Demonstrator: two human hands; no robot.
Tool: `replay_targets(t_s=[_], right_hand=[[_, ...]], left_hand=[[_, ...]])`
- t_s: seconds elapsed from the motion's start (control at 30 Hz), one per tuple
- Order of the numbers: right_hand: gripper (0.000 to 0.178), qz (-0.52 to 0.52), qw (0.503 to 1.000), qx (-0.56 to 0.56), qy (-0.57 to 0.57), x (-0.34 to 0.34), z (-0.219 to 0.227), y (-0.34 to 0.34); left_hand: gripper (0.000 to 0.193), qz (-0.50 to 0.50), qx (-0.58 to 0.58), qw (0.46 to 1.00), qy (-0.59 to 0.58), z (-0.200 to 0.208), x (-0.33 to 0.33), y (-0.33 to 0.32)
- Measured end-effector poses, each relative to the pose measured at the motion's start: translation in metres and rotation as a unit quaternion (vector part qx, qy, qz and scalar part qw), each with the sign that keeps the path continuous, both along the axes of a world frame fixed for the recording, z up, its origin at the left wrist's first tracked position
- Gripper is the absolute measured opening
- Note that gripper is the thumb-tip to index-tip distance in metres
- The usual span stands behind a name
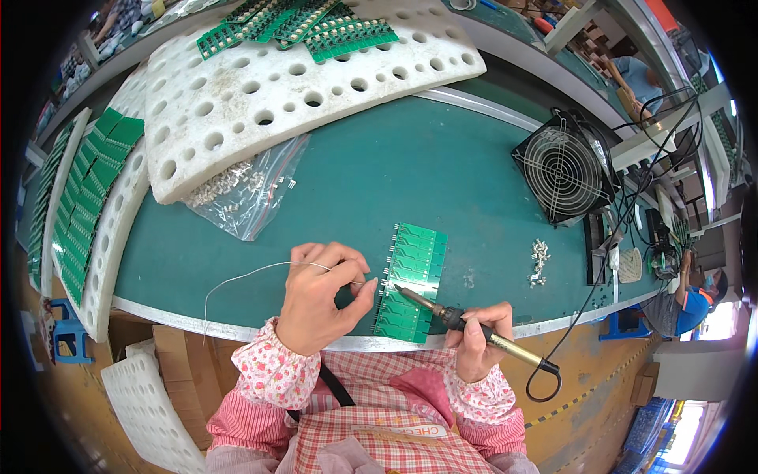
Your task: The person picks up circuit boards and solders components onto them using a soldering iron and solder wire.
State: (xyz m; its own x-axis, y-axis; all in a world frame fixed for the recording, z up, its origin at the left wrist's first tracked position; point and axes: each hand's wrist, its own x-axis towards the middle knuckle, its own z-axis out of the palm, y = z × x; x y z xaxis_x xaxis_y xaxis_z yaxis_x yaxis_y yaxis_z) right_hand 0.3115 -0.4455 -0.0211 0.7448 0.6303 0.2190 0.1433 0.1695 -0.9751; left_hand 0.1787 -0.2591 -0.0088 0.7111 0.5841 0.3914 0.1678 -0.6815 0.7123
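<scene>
A green circuit board panel [412, 272] lies on the green bench mat near its front edge, with small metal pins along its left side. My left hand [325, 294] is closed in a pinch at the panel's left edge, holding a thin solder wire [237, 278] whose free length curves back to the left. In my right hand [483, 338] is a soldering iron [450, 317], gripped by its dark handle. Its tip rests at or just over the panel's left part, close to the wire's end; whether they touch I cannot tell.
A black fan [562, 170] stands at the right, near a pile of small connectors [539, 262]. Behind my left hand lies a plastic bag of connectors [251, 189]. A holed white foam slab [316, 99] bears circuit boards [296, 24]; more boards [95, 197] lean far left. The iron's cable [580, 304] runs right.
</scene>
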Motion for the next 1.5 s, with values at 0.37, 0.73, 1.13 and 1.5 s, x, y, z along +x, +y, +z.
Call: replay_targets(t_s=[0.37,0.73,1.13,1.5], right_hand=[[0.016,0.026,0.996,-0.073,-0.036,0.000,0.008,0.005],[0.015,0.047,0.994,-0.076,-0.060,0.004,0.007,0.002],[0.015,0.063,0.990,-0.098,-0.081,0.005,0.005,-0.001],[0.011,0.041,0.995,-0.027,-0.090,0.004,-0.004,0.001]], left_hand=[[0.020,-0.015,0.006,1.000,0.014,0.000,0.001,0.001],[0.020,-0.012,0.016,1.000,0.020,0.000,0.002,0.000],[0.019,-0.014,0.017,1.000,0.022,0.000,0.002,0.000],[0.019,-0.012,0.026,0.999,0.025,0.001,0.003,-0.001]])
